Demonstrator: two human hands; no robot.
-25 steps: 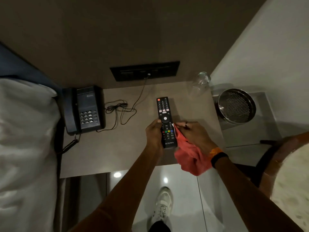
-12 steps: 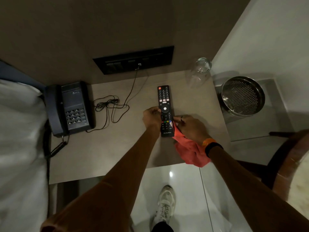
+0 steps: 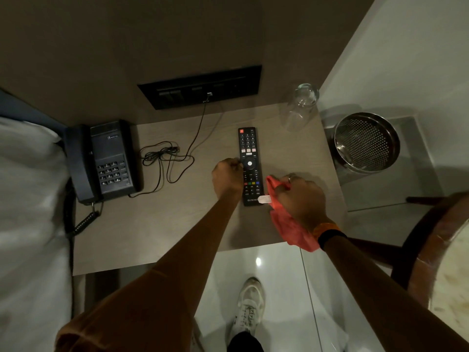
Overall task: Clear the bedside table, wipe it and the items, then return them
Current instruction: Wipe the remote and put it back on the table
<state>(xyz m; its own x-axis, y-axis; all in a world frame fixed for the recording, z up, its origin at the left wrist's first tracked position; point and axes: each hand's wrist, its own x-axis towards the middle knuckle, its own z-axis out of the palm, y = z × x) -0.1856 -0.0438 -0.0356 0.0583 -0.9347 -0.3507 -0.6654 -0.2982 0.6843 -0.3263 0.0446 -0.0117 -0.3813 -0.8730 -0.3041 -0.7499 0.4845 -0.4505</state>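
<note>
A black remote control (image 3: pixel 249 158) lies flat on the beige bedside table (image 3: pixel 177 224), its length pointing at the wall. My left hand (image 3: pixel 227 177) rests against the remote's left edge with the fingers curled on it. My right hand (image 3: pixel 299 199) is just right of the remote's near end, closed on a bunched red cloth (image 3: pixel 289 222) that hangs over the table's front edge. A dark corded telephone (image 3: pixel 101 161) sits at the table's left. A clear glass bottle (image 3: pixel 300 106) stands at the back right corner.
A thin black cable (image 3: pixel 165 158) loops between phone and remote, plugged into the black wall switch panel (image 3: pixel 200 87). A perforated metal bin (image 3: pixel 365 142) stands right of the table. White bedding (image 3: pixel 28 212) lies left, a round wooden chair (image 3: pixel 436 250) right. My shoe (image 3: pixel 250 306) is below.
My left hand slid up along the remote's left edge toward its middle. My right hand with the cloth drew back off the remote's near end to its right side.
</note>
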